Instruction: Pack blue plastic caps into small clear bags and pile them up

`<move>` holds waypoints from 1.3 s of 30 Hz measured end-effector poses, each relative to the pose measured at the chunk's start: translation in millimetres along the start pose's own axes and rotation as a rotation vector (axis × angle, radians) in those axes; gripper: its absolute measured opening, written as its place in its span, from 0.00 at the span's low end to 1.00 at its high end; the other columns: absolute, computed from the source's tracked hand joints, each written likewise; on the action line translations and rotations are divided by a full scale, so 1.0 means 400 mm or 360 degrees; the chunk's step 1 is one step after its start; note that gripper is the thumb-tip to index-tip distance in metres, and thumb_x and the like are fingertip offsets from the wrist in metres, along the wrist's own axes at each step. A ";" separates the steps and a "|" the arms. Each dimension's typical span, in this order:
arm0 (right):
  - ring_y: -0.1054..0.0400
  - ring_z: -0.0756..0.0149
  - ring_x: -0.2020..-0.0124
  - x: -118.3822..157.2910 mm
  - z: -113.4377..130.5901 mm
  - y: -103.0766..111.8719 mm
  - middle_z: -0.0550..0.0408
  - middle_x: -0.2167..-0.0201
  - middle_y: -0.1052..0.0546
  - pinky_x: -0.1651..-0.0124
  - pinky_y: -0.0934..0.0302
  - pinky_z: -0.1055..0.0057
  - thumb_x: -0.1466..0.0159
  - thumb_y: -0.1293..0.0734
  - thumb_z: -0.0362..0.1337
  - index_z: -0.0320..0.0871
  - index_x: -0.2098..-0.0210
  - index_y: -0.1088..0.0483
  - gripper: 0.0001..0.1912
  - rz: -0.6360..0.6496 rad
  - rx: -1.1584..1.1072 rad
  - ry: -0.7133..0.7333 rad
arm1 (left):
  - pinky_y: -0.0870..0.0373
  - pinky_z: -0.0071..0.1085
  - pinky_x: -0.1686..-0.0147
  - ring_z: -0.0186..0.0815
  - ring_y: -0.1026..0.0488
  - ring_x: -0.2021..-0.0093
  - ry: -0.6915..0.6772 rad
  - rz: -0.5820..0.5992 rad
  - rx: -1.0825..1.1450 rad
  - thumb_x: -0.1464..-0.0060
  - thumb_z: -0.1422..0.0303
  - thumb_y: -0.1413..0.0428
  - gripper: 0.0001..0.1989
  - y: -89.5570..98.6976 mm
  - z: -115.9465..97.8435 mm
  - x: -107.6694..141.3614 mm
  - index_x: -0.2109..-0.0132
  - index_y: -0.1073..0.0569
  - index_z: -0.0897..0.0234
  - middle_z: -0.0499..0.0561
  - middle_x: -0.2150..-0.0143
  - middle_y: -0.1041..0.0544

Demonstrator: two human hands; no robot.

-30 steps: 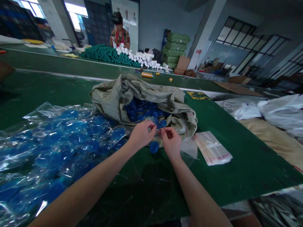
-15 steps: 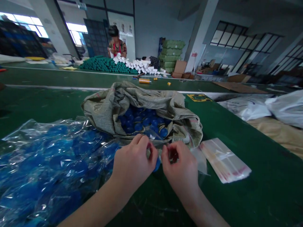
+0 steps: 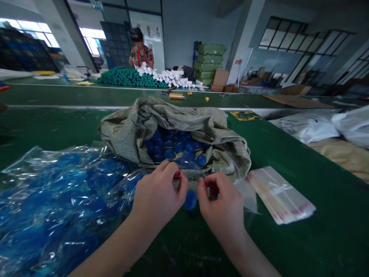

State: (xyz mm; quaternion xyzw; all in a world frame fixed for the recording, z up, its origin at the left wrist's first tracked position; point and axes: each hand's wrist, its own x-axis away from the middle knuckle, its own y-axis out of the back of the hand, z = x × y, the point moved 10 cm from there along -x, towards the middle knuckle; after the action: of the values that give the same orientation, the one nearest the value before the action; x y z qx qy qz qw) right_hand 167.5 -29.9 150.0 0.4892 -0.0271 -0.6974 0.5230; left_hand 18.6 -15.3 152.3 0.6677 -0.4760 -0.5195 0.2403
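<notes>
Both of my hands are pinched at the edge of a clear plastic bag, held in front of the sack. My left hand grips its left side and my right hand its right side. Between and just below my fingertips shows a round blue piece; whether it is inside the bag I cannot tell. Behind my hands lies an open grey-green woven sack with many blue round pieces in it. A stack of flat clear bags lies to the right of my right hand.
At left, a heap of blue pieces in clear bags covers the green table. Beyond, a person stands behind green rolls and white pieces. White sacks lie at the right.
My hands have moved slightly apart, with the clear bag's edge now stretched between them. More of the blue piece below my fingers shows. The view has shifted a little.
</notes>
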 end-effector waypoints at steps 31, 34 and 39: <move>0.32 0.62 0.58 0.130 -0.086 -0.089 0.49 0.56 0.30 0.55 0.34 0.64 0.42 0.29 0.43 0.44 0.54 0.32 0.19 0.1106 -0.0717 0.0126 | 0.31 0.36 0.60 0.44 0.24 0.59 0.0019 0.0383 -0.0280 0.43 0.62 0.53 0.14 -0.189 -0.044 -0.064 0.59 0.25 0.61 0.56 0.57 0.23; 0.29 0.66 0.63 0.083 -0.122 -0.039 0.52 0.58 0.28 0.65 0.33 0.70 0.36 0.37 0.47 0.48 0.51 0.39 0.17 0.0754 -0.1109 -0.0231 | 0.31 0.34 0.61 0.42 0.24 0.60 0.0012 0.0423 -0.0244 0.43 0.63 0.52 0.13 -0.192 -0.054 -0.067 0.60 0.25 0.60 0.55 0.56 0.22; 0.28 0.69 0.72 0.066 -0.206 -0.075 0.52 0.59 0.27 0.74 0.35 0.72 0.36 0.38 0.49 0.47 0.48 0.45 0.22 0.0527 -0.1098 -0.0474 | 0.31 0.33 0.63 0.42 0.24 0.61 -0.0061 0.0412 -0.0153 0.46 0.65 0.50 0.10 -0.196 -0.073 -0.069 0.62 0.25 0.60 0.54 0.60 0.22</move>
State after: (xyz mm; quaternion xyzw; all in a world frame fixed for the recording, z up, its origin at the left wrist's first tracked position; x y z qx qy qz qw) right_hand 205.6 2.7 73.4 0.1679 0.0545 -0.6352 0.7519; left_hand 75.4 37.9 111.4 0.5784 -0.5372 -0.5191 0.3277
